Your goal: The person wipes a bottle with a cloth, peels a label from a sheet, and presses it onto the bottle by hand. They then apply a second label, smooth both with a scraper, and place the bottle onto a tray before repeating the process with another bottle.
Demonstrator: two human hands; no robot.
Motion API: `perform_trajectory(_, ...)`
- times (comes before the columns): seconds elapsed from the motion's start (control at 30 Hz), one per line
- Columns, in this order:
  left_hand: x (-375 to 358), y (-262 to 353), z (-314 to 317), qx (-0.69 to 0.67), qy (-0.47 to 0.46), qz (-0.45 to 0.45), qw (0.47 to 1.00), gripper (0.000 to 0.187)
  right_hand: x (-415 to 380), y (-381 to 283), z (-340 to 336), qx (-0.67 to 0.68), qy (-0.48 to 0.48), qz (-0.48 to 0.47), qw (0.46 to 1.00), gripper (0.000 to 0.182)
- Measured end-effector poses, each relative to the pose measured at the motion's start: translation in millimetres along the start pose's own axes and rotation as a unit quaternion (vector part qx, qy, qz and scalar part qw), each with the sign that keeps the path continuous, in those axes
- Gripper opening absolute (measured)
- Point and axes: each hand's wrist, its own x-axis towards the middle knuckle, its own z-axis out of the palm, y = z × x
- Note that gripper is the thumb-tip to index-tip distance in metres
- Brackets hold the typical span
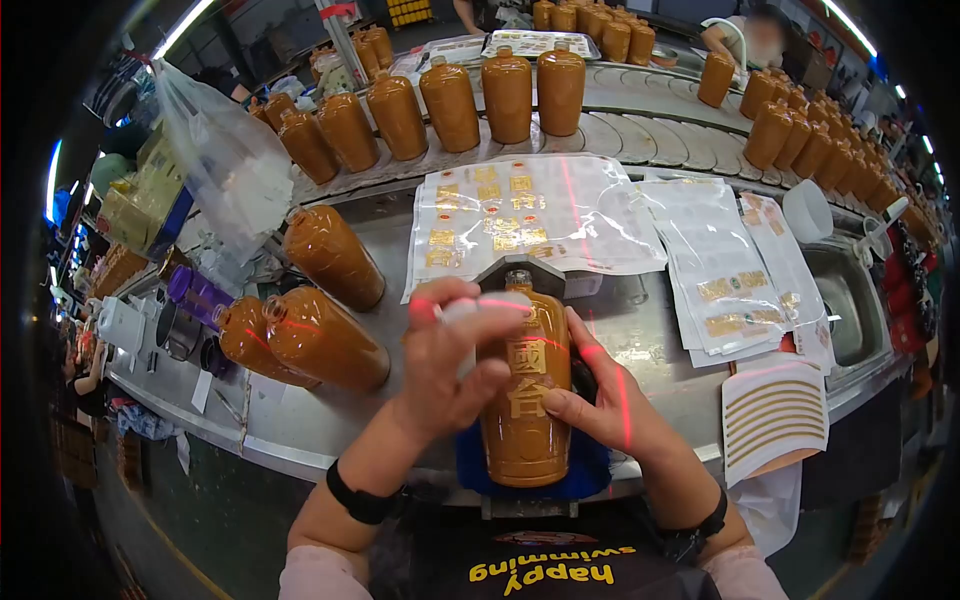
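A glossy brown bottle [525, 440] with gold characters lies on a blue-padded stand [597, 470] right before me, its neck pointing away. My right hand [610, 405] grips its right side, thumb on the front beside the lower character. Over the bottle's upper left, my left hand [445, 365] has its fingers bent around a small white piece [490, 306], maybe a cloth or pad; its kind is not plain. That hand partly hides the top of the lettering. Red laser lines cross both hands and the bottle.
Three brown bottles [335, 258] stand at my left. Sticker sheets with gold characters [540, 215] lie behind the stand, and more sheets [735, 290] at the right. A curved strip sheet [775, 415] adjoins the sink [845, 290]. Several bottles line a conveyor [640, 130]; a person [730, 45] is beyond.
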Motion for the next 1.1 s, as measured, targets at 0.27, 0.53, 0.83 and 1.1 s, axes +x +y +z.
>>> perform_trajectory(0.27,-14,0,-9,0.137,-0.061,0.111,0.982,0.043,9,-31,-26,-0.194,0.059,-0.068,0.977,0.06)
perform_trajectory(0.53,-19,-6,-9,0.135,-0.053,0.108,0.984,0.043,115,-62,-41,-0.446,0.004,-0.213,0.869,0.032)
perform_trajectory(0.83,-11,-3,-14,0.143,-0.091,0.13,0.977,0.042,70,-28,-29,-0.07,0.132,-0.091,0.985,0.027)
perform_trajectory(1.1,-10,-4,-9,0.122,-0.103,0.08,0.984,0.046,49,1,-14,0.073,0.126,-0.008,0.989,0.026)
